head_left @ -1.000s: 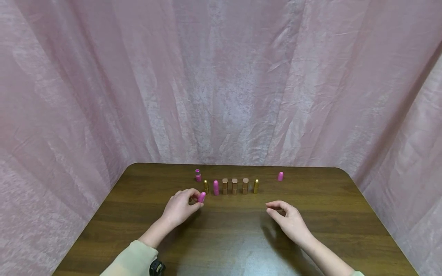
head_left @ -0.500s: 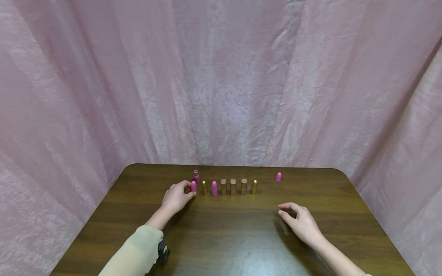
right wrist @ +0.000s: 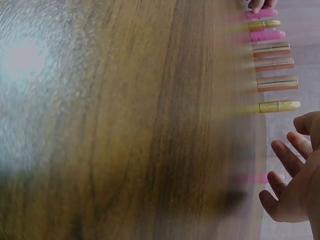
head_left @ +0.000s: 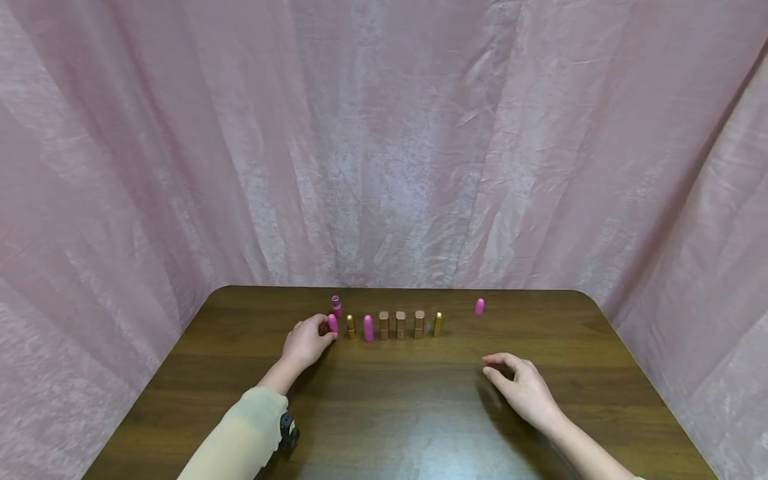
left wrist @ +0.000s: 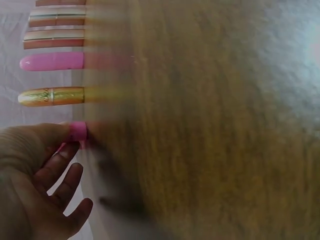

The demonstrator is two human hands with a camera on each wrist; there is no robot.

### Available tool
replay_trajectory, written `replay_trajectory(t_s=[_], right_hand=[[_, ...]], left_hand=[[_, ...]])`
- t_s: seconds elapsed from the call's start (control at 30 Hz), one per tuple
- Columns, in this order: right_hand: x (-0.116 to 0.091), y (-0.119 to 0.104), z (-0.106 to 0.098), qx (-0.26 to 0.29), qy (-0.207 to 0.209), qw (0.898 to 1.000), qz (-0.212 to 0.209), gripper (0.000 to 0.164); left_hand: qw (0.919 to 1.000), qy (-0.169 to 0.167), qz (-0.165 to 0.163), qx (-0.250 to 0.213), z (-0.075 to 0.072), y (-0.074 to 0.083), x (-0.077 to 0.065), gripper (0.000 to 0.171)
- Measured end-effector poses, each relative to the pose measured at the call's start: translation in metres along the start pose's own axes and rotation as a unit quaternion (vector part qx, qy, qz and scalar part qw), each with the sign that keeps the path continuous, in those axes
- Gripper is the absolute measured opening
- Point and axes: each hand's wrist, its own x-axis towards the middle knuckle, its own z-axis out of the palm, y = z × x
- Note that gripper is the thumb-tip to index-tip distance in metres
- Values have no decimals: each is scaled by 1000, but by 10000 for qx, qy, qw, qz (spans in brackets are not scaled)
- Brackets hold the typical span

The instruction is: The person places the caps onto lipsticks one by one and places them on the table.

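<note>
In the head view my left hand (head_left: pixel 305 341) pinches a bullet-shaped pink lipstick (head_left: pixel 333 323), upright at the left end of a row. The left wrist view shows its lower end (left wrist: pixel 78 131) at the tabletop, thumb and fingers around the upper part. To its right stand a gold lipstick (head_left: pixel 351 327), another pink lipstick (head_left: pixel 369 328), three squared rose-gold lipsticks (head_left: pixel 401 325) and a second gold one (head_left: pixel 438 325). My right hand (head_left: pixel 523 388) hovers over the table at right, fingers loosely bent, holding nothing.
Behind the held lipstick stands an uncapped pink lipstick base (head_left: pixel 336 307) with a silvery collar. A pink cap (head_left: pixel 479 307) stands alone at the back right. The wooden table (head_left: pixel 384 400) has a pink curtain (head_left: pixel 384 147) behind its far edge.
My left hand carried the pink lipstick left and back, from in front of the gold one to the row's left end. My right hand shifted right, then stayed still.
</note>
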Motion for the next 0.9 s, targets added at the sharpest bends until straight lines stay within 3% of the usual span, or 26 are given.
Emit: replay_trajectory(t_s=[0.3, 0.5, 0.77, 0.9], right_hand=[[0, 2, 0, -4, 46, 10000, -61, 25], [2, 5, -8, -120, 23, 9999, 41, 29], [13, 12, -22, -526, 182, 9984, 65, 33], [21, 18, -29, -700, 210, 9973, 110, 37]], left_hand=[[9999, -123, -32, -109, 3, -7, -1, 40], [9998, -153, -42, 105, -13, -15, -8, 60], [9960, 198, 480, 721, -45, -13, -28, 68], [9902, 337, 1027, 882, -54, -1, -40, 67]])
